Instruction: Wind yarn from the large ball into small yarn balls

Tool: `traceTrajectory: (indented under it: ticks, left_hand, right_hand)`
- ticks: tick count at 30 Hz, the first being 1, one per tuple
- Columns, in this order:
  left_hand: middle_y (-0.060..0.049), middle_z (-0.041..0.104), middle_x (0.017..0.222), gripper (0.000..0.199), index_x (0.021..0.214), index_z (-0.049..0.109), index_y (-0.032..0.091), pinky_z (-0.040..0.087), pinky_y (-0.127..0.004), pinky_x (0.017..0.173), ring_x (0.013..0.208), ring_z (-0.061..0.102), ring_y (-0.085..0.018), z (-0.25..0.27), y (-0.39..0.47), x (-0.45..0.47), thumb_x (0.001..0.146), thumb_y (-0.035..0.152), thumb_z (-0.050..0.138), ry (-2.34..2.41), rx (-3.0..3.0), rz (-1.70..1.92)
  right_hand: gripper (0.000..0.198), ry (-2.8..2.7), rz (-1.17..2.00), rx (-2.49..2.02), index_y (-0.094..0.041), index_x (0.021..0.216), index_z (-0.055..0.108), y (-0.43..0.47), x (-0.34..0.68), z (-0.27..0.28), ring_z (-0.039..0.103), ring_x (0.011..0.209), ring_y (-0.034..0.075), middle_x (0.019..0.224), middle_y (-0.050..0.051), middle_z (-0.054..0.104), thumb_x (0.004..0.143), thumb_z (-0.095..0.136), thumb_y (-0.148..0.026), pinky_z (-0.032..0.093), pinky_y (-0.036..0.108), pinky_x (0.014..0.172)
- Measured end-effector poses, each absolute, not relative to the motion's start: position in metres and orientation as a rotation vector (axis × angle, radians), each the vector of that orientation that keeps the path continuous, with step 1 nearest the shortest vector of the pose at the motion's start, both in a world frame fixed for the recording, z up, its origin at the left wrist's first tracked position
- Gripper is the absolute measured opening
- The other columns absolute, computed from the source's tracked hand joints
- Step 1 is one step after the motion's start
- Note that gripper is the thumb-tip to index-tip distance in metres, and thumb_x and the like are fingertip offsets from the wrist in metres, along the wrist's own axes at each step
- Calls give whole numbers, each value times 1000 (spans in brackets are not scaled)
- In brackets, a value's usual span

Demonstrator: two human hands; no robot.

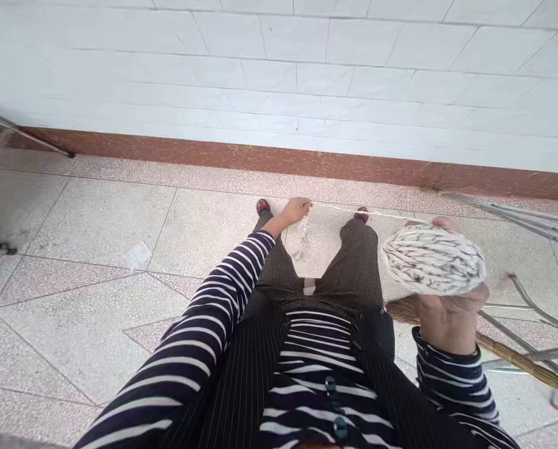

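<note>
My right hand (454, 305) is wrapped round a large ball of white yarn (433, 259) with dark flecks, off to the right of my body. From the ball a pale strand (377, 214) runs left, stretched nearly straight above my knees. My left hand (296, 211) pinches that strand, its fingers closed. Below those fingers hangs a loose, frayed tail of yarn (302, 240). The fingers of my right hand are partly hidden behind the ball.
Ahead is a white tiled wall (298, 81) with a reddish-brown base strip (241, 156). Metal legs (541, 221) and a broom (517, 358) lie to the right. A metal frame (30, 137) stands at left. A white paper (139, 255) lies on the floor.
</note>
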State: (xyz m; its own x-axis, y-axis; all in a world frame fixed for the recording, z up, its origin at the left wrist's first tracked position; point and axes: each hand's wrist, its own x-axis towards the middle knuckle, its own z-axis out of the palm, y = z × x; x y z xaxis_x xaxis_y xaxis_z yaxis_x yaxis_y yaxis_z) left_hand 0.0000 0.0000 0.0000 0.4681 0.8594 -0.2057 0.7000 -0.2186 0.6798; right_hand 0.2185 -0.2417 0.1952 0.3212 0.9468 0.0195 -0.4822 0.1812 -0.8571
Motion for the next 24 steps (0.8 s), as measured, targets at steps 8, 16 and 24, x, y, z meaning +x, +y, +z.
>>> traceTrajectory:
  ticks: [8,16,24]
  left_hand:
    - [-7,74,82,28,88,74,13,50,-27,78,76,67,-18,25,33,-4,92,18,47,1191,2069,317]
    - [-6,72,87,30,92,73,13,47,-27,79,80,64,-15,96,62,6,96,14,43,990,2242,538]
    - [-5,73,86,31,89,76,15,45,-27,77,76,63,-15,78,21,10,92,16,45,852,2232,235]
  right_hand:
    - [80,-662,1081,-878,-23,119,68,-243,236,198,62,122,38,116,11,71,48,88,-56,52,58,105]
    - [79,-676,1003,-787,-27,113,68,-237,234,205,65,110,29,105,5,70,45,87,-61,52,50,103]
    - [64,-487,944,-784,-34,113,70,-234,236,209,62,124,34,117,3,71,53,87,-46,54,58,101]
